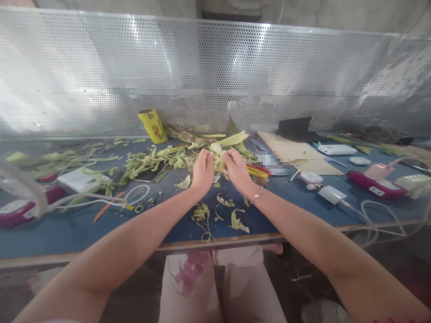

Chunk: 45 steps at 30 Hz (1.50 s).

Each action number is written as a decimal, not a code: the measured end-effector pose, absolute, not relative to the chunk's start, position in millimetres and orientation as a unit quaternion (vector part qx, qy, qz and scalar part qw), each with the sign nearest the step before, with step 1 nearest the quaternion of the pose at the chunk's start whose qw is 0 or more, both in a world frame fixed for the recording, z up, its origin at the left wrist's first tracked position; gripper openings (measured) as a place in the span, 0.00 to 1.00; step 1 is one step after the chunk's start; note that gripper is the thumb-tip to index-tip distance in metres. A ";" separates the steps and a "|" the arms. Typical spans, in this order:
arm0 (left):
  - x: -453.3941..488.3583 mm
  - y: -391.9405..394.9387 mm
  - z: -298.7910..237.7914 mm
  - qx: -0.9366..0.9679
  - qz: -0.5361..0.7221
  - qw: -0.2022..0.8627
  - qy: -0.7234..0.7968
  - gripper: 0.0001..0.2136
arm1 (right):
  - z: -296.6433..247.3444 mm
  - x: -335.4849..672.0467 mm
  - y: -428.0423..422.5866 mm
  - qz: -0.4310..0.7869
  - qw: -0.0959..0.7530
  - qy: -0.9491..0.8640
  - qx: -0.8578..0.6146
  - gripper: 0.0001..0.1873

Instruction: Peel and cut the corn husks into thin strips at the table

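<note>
Over the middle of the blue table [175, 229], my left hand [203, 168] and my right hand [237, 167] are close together with curled fingers. Between them is a pale yellow-green husk-like leaf [217, 148], pinched from both sides; its exact shape is partly hidden by my fingers. A longer pale leaf [235, 139] sticks out just behind my right hand. Left of my hands lies a heap of green leaf strips [148, 161]. Torn leaf scraps [238, 220] are scattered in front, towards the table edge.
A perforated metal screen [185, 58] rises along the back. Nearby stand a yellow cardboard tube [153, 126], yellow-handled pliers [257, 171] and a cardboard sheet [286, 148]. Purple power strips [377, 186], a white charger [332, 194] and loose cables lie at the sides.
</note>
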<state>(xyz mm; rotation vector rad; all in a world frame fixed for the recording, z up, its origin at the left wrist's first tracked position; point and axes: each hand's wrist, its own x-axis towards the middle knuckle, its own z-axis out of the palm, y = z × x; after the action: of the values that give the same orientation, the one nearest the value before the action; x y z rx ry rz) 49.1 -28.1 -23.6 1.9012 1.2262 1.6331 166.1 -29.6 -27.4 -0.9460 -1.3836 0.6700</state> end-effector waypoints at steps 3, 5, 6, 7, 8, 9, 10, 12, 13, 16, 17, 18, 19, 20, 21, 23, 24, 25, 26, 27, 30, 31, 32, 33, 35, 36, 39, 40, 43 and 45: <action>48.5 -32.3 -19.4 0.687 0.567 0.161 0.426 0.10 | -26.6 169.8 -27.8 0.302 0.639 -0.570 -0.419 0.10; 48.4 -34.9 -17.8 0.692 0.562 0.169 0.420 0.10 | -25.6 172.7 -26.4 0.311 0.646 -0.560 -0.416 0.10; 48.2 -35.7 -17.4 0.692 0.563 0.175 0.417 0.09 | -24.9 174.3 -25.6 0.312 0.648 -0.557 -0.415 0.11; 48.0 -36.2 -17.3 0.690 0.565 0.182 0.415 0.09 | -24.0 175.9 -24.9 0.310 0.649 -0.557 -0.415 0.11; 47.5 -36.3 -17.4 0.687 0.566 0.191 0.414 0.09 | -23.0 177.6 -24.1 0.308 0.650 -0.557 -0.415 0.11; 46.9 -36.1 -17.7 0.684 0.566 0.202 0.414 0.09 | -21.8 179.2 -23.5 0.307 0.649 -0.559 -0.415 0.11; 46.3 -35.7 -18.0 0.682 0.564 0.212 0.414 0.09 | -20.5 180.7 -22.9 0.307 0.647 -0.560 -0.416 0.11; 44.7 -34.2 -18.8 0.682 0.558 0.225 0.416 0.09 | -17.7 183.5 -22.4 0.312 0.641 -0.562 -0.419 0.11; 44.1 -33.4 -19.2 0.684 0.554 0.227 0.417 0.09 | -16.3 184.7 -22.5 0.319 0.637 -0.562 -0.420 0.11; 42.7 -31.2 -20.2 0.689 0.548 0.230 0.416 0.09 | -13.8 188.2 -22.8 0.351 0.619 -0.559 -0.426 0.10; 42.6 -30.7 -20.6 0.688 0.548 0.234 0.415 0.09 | -13.7 189.5 -22.6 0.361 0.611 -0.560 -0.427 0.10; 42.5 -30.2 -21.1 0.688 0.546 0.238 0.415 0.09 | -14.1 190.9 -22.2 0.366 0.602 -0.565 -0.429 0.10; 42.6 -29.8 -21.6 0.689 0.541 0.241 0.416 0.08 | -15.0 192.3 -21.6 0.363 0.591 -0.576 -0.433 0.09; 42.8 -29.5 -22.1 0.693 0.533 0.243 0.419 0.08 | -16.3 193.4 -20.8 0.350 0.577 -0.592 -0.440 0.09; 43.2 -29.3 -22.7 0.699 0.524 0.242 0.423 0.08 | -17.9 194.3 -19.9 0.327 0.566 -0.611 -0.448 0.09; 44.5 -29.2 -23.6 0.714 0.506 0.227 0.427 0.07 | -21.3 194.4 -18.2 0.263 0.550 -0.643 -0.463 0.09; 45.4 -29.3 -23.9 0.721 0.500 0.216 0.428 0.07 | -23.0 193.6 -17.5 0.228 0.548 -0.653 -0.470 0.09; 46.7 -29.7 -24.1 0.727 0.495 0.206 0.429 0.07 | -24.5 192.2 -16.9 0.196 0.548 -0.659 -0.477 0.09; 48.1 -30.2 -24.2 0.730 0.491 0.201 0.431 0.08 | -25.8 190.3 -16.7 0.167 0.550 -0.660 -0.484 0.08; 49.8 -30.8 -24.2 0.730 0.487 0.203 0.434 0.08 | -26.8 188.2 -16.7 0.142 0.552 -0.659 -0.491 0.08; 55.6 -32.3 -24.1 0.703 0.498 0.238 0.448 0.11 | -28.1 181.8 -18.6 0.097 0.561 -0.655 -0.496 0.06; 57.4 -32.6 -24.0 0.691 0.509 0.244 0.452 0.11 | -28.2 179.9 -19.8 0.090 0.566 -0.655 -0.492 0.06; 59.0 -32.7 -23.9 0.681 0.522 0.243 0.454 0.11 | -28.1 178.0 -21.2 0.087 0.571 -0.656 -0.486 0.06; 60.3 -32.8 -23.6 0.674 0.533 0.236 0.454 0.11 | -28.0 176.3 -22.7 0.088 0.575 -0.657 -0.479 0.06; 61.4 -32.9 -22.9 0.671 0.546 0.216 0.452 0.10 | -27.9 173.0 -25.7 0.099 0.582 -0.662 -0.462 0.06; 61.3 -33.1 -22.4 0.673 0.549 0.210 0.449 0.10 | -27.8 171.5 -27.1 0.107 0.585 -0.663 -0.455 0.06; 58.7 -34.2 -20.8 0.683 0.553 0.204 0.432 0.09 | -26.1 168.7 -30.6 0.126 0.602 -0.653 -0.442 0.07; 57.6 -34.7 -20.2 0.687 0.553 0.206 0.424 0.09 | -25.0 168.5 -31.5 0.132 0.608 -0.647 -0.440 0.07; 55.3 -36.9 -18.9 0.696 0.555 0.218 0.399 0.08 | -21.0 170.3 -32.6 0.154 0.626 -0.626 -0.439 0.09; 54.8 -38.6 -18.4 0.699 0.557 0.226 0.388 0.08 | -19.7 172.5 -31.0 0.176 0.637 -0.606 -0.443 0.10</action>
<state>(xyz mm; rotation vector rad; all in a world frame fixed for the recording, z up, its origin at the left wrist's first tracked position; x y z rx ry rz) 54.8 -38.6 -18.4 1.9274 1.0701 1.5355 172.5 -31.0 -19.7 -1.0128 -1.3842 0.4015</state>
